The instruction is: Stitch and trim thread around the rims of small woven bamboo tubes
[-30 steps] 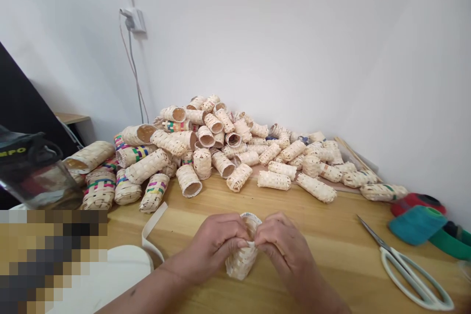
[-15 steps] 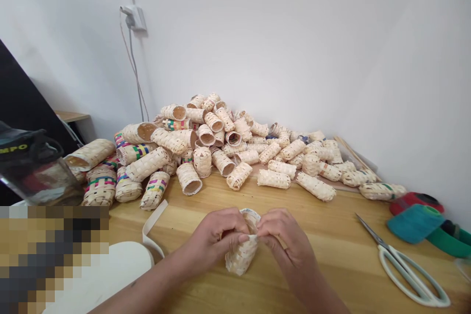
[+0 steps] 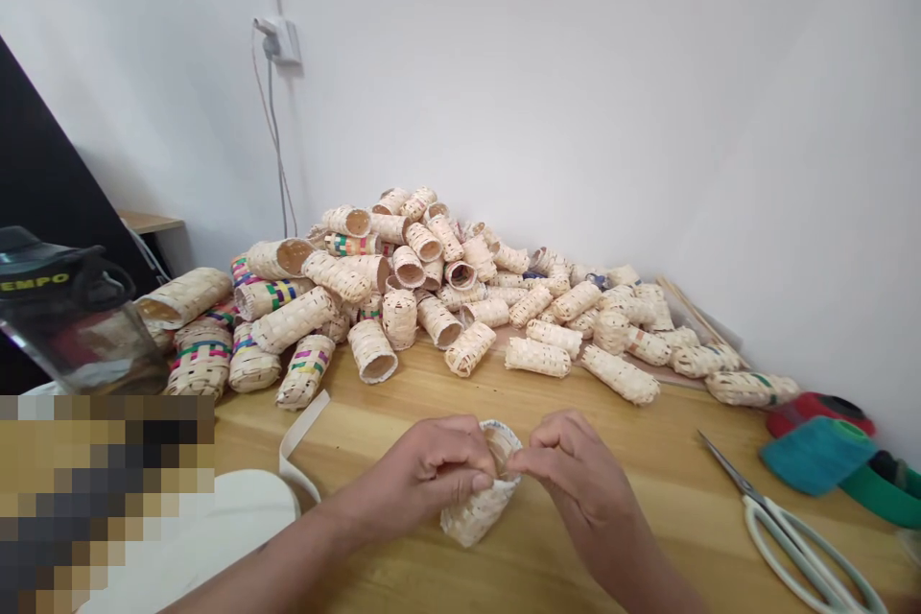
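A small woven basket (image 3: 476,516) of pale strips leans on the table in front of me, its round mouth tilted up and away. My left hand (image 3: 444,462) is closed on the near left of its rim, thumb outside and fingers inside the opening. At the rim's right side, my right hand (image 3: 581,472) is closed in a pinch. Whatever lies between those fingertips, if anything, is too small to make out. Bluish stitching shows along the far rim of the basket.
A large heap of woven baskets (image 3: 399,307) lies against the wall. Scissors (image 3: 781,528) and spools of blue thread (image 3: 816,456) and red thread (image 3: 798,413) are at right. To the left are a white band roll (image 3: 208,532) and a clear container (image 3: 79,336).
My right hand has moved slightly right, off the near rim, with its fingers pinched. The basket has shifted a little right; my left hand still grips it.
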Demonstrator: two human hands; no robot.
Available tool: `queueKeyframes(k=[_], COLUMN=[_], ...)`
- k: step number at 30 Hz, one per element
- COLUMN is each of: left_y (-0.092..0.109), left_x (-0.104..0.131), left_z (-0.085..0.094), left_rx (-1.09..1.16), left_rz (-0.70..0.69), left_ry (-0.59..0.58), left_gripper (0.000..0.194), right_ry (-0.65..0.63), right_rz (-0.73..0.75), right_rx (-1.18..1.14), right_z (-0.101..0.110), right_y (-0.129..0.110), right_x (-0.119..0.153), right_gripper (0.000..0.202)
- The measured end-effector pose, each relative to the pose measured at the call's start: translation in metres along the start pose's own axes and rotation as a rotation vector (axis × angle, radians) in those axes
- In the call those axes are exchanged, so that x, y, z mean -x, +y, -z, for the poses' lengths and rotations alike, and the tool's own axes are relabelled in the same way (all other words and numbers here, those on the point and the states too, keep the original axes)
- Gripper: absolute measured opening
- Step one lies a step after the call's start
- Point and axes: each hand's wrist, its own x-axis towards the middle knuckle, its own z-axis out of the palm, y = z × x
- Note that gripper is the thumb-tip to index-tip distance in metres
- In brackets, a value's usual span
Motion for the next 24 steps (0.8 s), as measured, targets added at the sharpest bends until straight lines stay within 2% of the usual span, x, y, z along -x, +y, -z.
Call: queueKeyframes(k=[24], left_y=[0.0025], left_x=[-0.0013], left_z=[0.0005], left_rx=[-0.032], left_rz=[-0.017], left_ry=[-0.016], left_gripper=[0.024], right_ry=[-0.11], right_rz=[-0.014], right_rx=[0.102], right_z=[0.0072], right_y=[-0.0023], right_x=[-0.0049], right_gripper=[0.027])
